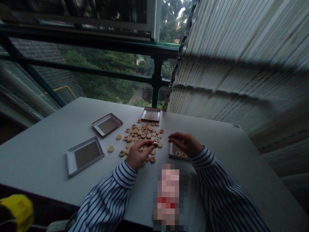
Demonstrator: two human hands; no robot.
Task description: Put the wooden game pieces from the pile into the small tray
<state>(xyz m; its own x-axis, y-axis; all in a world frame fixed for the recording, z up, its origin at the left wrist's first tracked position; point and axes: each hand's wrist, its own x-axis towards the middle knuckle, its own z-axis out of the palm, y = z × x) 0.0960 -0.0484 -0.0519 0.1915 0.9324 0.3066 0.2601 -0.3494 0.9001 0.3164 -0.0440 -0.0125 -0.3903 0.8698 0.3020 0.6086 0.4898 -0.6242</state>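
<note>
Striped sleeves (103,196) frame the head view: the left hand (135,157) pinches a round piece (156,144), left of and apart from the right hand (189,144), its fingertips close together, contents unclear, at a shallow box (176,157) that lies nearer the right; loose pieces (149,136) cover the table (43,138) around the left.

One white table (48,138), four shallow open boxes (87,153) and dozens of round pieces (144,135), too crowded to count exactly.
</note>
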